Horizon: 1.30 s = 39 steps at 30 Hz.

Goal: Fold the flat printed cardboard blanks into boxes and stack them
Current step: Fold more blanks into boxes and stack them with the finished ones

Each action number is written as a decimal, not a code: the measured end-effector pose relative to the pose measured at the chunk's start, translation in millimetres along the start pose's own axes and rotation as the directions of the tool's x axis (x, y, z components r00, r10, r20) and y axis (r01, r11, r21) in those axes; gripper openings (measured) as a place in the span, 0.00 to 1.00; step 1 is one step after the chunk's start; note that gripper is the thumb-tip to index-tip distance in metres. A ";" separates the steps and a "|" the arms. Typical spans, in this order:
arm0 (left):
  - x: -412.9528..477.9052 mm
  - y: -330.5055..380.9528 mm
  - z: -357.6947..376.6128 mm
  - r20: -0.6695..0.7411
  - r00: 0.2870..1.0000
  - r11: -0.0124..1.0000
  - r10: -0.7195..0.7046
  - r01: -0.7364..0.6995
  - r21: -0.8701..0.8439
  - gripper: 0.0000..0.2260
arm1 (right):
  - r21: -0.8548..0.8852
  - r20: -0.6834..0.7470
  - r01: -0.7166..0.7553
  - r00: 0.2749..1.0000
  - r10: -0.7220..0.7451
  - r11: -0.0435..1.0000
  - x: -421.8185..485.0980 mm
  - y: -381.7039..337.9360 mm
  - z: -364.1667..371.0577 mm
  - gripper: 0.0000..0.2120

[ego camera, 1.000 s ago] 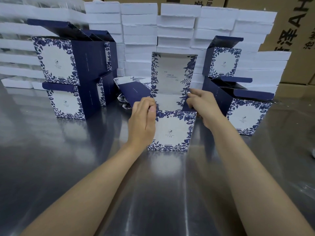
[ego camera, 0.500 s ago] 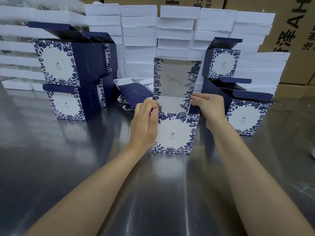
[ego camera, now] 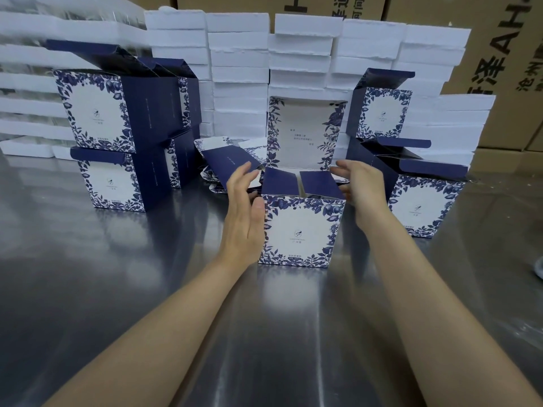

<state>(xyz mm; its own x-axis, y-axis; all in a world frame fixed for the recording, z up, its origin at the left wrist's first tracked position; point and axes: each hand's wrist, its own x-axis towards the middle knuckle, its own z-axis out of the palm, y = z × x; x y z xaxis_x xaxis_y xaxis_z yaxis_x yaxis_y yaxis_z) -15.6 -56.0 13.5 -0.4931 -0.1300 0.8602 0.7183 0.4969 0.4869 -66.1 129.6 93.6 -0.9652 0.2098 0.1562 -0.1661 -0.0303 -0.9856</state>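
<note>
A blue-and-white floral box (ego camera: 301, 233) stands on the steel table in front of me, its lid (ego camera: 305, 133) upright at the back and two navy side flaps (ego camera: 299, 185) folded inward over the opening. My left hand (ego camera: 245, 212) lies flat against the box's left side with straight fingers. My right hand (ego camera: 360, 183) hovers by the right side, fingers relaxed and holding nothing. Flat printed blanks (ego camera: 226, 160) lie in a pile behind my left hand.
Folded boxes are stacked two high at the left (ego camera: 117, 142) and at the right (ego camera: 417, 183), lids open. White foam trays (ego camera: 241, 69) are piled along the back, brown cartons (ego camera: 505, 69) behind them. The steel table (ego camera: 117, 289) reflects light.
Both hands have let go of the box's top corners and opened out. The two navy side flaps now lie folded inward over the opening.
</note>
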 end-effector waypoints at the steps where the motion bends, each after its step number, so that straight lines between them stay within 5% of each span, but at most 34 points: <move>1: 0.0 -0.3 0.1 0.006 1.000 1.000 0.007 -0.007 0.001 0.20 | -0.004 0.002 -0.005 1.000 0.005 1.000 -0.1 0.3 -1.1 0.13; 7: -0.7 -0.6 0.5 0.080 0.997 1.000 0.007 -0.008 0.017 0.21 | 0.034 0.027 -0.041 0.999 0.040 0.999 -5.5 8.8 -1.0 0.10; 11: -1.5 0.4 0.5 0.129 0.992 1.000 -0.004 0.003 0.008 0.20 | -0.034 0.164 0.020 0.986 -0.014 0.999 -6.0 6.7 0.0 0.03; 14: -1.5 0.5 0.4 0.137 0.990 1.000 -0.018 0.019 -0.006 0.19 | -0.128 0.253 0.069 0.967 -0.035 0.989 -4.6 6.0 0.0 0.06; 23: 3.1 3.0 0.5 0.110 0.993 0.999 -0.049 0.049 0.001 0.14 | -0.091 0.202 0.334 0.929 -0.311 0.938 -9.3 6.7 2.6 0.18; 28: 1.1 2.1 1.1 0.112 0.993 0.999 -0.049 0.047 0.023 0.17 | -0.010 0.187 0.032 0.982 -0.029 0.999 -3.1 6.1 5.4 0.08; 30: -0.3 1.3 1.7 0.114 0.989 0.996 -0.091 0.088 0.032 0.21 | -0.143 0.288 0.053 0.958 -0.009 0.988 -1.1 4.3 -0.6 0.09; 33: -1.4 0.2 2.7 0.109 0.989 0.995 -0.103 0.102 0.011 0.21 | -0.338 0.495 0.299 0.863 -0.102 0.893 -2.0 -3.1 -13.1 0.08; 36: -2.3 0.9 3.5 0.092 0.993 0.996 -0.076 0.079 -0.037 0.22 | -0.384 0.538 0.462 0.816 -0.213 0.800 -4.2 -14.8 -15.9 0.04; 39: -1.9 -0.8 1.7 0.112 0.992 0.999 -0.050 0.051 -0.006 0.27 | -0.388 0.662 0.463 0.741 -0.108 0.797 -13.3 -27.2 -12.2 0.11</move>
<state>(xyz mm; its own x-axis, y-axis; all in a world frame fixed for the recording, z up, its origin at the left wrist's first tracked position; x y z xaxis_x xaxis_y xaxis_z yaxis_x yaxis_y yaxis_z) -16.1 -54.7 11.3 -0.5805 -0.0581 0.8122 0.6948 0.4847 0.5313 -46.3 139.5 117.6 -0.8314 -0.4884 0.2650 -0.5009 0.4524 -0.7379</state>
